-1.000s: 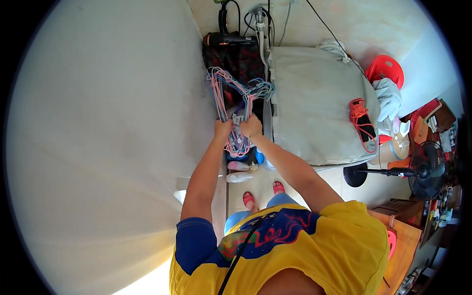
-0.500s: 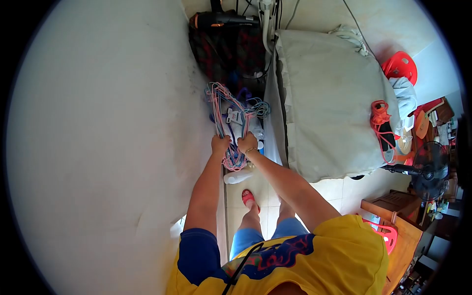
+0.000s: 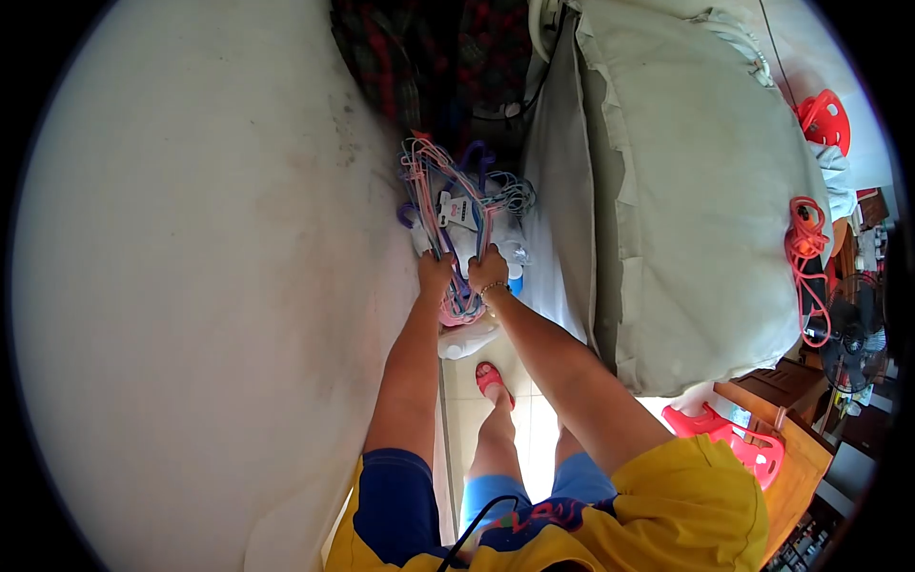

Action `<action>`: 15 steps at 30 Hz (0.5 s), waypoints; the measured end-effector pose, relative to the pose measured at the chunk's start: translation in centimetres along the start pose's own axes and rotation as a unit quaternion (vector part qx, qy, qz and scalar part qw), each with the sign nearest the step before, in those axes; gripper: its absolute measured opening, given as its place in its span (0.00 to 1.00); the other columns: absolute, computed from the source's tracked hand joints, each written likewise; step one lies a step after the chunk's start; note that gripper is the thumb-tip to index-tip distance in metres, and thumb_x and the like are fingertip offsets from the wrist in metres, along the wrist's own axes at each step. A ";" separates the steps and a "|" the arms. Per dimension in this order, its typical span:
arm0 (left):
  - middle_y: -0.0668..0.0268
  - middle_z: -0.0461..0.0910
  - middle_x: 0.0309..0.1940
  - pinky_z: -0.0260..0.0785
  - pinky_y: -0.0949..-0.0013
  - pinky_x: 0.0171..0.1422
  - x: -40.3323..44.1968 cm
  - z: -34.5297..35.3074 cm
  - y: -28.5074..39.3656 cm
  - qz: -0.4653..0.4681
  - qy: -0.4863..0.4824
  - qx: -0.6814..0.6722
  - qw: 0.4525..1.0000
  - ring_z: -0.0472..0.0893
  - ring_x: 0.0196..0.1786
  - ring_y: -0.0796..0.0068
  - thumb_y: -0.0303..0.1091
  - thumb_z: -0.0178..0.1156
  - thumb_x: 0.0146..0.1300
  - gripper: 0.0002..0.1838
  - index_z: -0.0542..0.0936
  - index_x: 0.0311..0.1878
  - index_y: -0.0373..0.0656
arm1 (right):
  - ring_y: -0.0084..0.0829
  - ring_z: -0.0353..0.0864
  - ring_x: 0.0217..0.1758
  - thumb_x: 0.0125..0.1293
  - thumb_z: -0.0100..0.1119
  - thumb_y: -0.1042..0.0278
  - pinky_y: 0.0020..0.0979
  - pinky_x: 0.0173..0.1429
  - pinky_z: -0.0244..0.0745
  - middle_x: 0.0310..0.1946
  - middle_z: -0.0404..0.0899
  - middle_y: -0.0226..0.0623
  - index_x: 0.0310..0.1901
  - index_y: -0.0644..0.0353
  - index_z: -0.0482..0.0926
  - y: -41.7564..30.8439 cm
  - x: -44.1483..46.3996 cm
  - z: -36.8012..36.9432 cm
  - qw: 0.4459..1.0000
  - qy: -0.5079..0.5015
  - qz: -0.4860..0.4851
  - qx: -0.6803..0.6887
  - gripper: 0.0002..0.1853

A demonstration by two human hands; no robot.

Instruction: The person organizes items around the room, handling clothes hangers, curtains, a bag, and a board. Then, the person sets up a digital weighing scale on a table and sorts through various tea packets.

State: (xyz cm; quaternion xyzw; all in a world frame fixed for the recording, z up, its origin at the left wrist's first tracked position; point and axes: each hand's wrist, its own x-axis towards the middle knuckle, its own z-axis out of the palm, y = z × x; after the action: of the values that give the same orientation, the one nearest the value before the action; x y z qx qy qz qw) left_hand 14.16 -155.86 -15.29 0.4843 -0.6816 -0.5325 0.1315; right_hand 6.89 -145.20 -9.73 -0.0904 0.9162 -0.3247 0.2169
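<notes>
Both of my hands are closed around one bundle of thin pink and blue clothes hangers (image 3: 421,186), which reaches forward low in the gap. My left hand (image 3: 436,273) grips its left side, close to the wall. On the other side, my right hand (image 3: 489,271), with a bracelet at the wrist, holds the bundle's right edge. Purple hangers (image 3: 478,155) show among and behind the bundle. A white card (image 3: 457,210) with dark print is seen between the two sides. Pale plastic items lie beneath, partly hidden. Below my hands a white bottle (image 3: 467,340) lies on the floor.
A whitish wall (image 3: 210,248) borders the left. To the right stands a bulky appliance-like shape under a pale cover (image 3: 705,200), with a red cord (image 3: 806,238) on it. Dark plaid fabric (image 3: 496,52) hangs ahead. A fan (image 3: 851,329) and a red chair (image 3: 734,439) are farther right.
The view has shifted, so the covered shape looks larger and farther right, and the hair dryer at the top has left the frame. Both hands keep their grip on the hangers.
</notes>
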 end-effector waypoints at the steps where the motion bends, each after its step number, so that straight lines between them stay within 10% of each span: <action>1: 0.49 0.81 0.24 0.72 0.57 0.38 0.5 0.1 -0.1 -0.001 -0.001 0.000 1.000 0.83 0.32 0.53 0.38 0.62 0.53 0.15 0.80 0.31 0.32 | 0.58 0.81 0.38 0.54 0.58 0.63 0.50 0.44 0.77 0.33 0.80 0.62 0.38 0.70 0.71 0.1 0.7 0.4 1.000 0.000 0.001 -0.001 0.17; 9: 0.50 0.77 0.52 0.71 0.65 0.56 3.3 1.3 -1.1 -0.047 -0.116 -0.089 0.988 0.79 0.52 0.61 0.27 0.64 0.53 0.40 0.57 0.67 0.31 | 0.53 0.80 0.49 0.54 0.67 0.55 0.44 0.51 0.76 0.42 0.81 0.55 0.54 0.66 0.67 6.0 5.1 5.5 0.997 -0.023 -0.065 0.027 0.32; 15: 0.48 0.73 0.56 0.68 0.64 0.60 2.7 1.7 -0.4 -0.021 -0.097 -0.061 0.993 0.76 0.57 0.59 0.25 0.64 0.52 0.41 0.56 0.68 0.32 | 0.50 0.80 0.51 0.52 0.70 0.52 0.41 0.53 0.76 0.45 0.81 0.52 0.59 0.63 0.64 5.2 4.6 4.2 0.997 -0.036 -0.054 0.045 0.38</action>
State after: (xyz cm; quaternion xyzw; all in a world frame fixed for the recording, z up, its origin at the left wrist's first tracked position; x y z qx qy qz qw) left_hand 11.84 -156.99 -17.27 0.4355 -0.6472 -0.6202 0.0828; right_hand 4.58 -144.86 -17.49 -0.1417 0.8860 -0.3732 0.2357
